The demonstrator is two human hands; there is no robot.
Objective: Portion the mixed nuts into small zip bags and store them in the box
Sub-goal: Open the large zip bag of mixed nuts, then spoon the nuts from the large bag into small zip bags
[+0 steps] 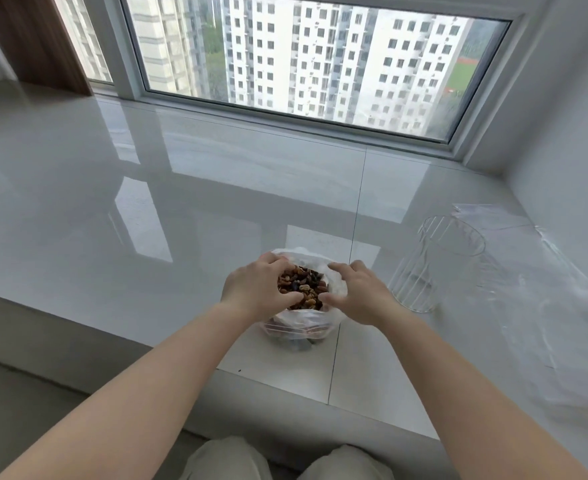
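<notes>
The mixed nuts (301, 287) sit heaped in a clear plastic bag (335, 287) that stands on the near part of a glossy white window ledge (112, 188), close to its front edge and just left of a thin seam between two slabs. The bag's mouth is spread wide, its thin film bunched up around the brown and dark pieces, and lower down more nuts show dimly through the crumpled plastic. The left hand (256, 289) grips the left side of the mouth — fingers curled over the far rim, thumb hooked along the near rim. The right hand (356, 294) holds the right side in the same way, fingers bent over the bunched film and thumb pointing inward toward the left thumb; the two thumbs lie near each other but apart. To the right of the bag, well clear of it, stands a clear ribbed container (434, 265), upright and tilted only by the lens. Beyond and beside it lie flat transparent zip bags (528, 271), spread across the ledge toward the right wall. A small dark crumb (239, 370) rests on the ledge near its front edge. Behind everything, a wide window (303, 57) looks out on tall pale apartment blocks.
</notes>
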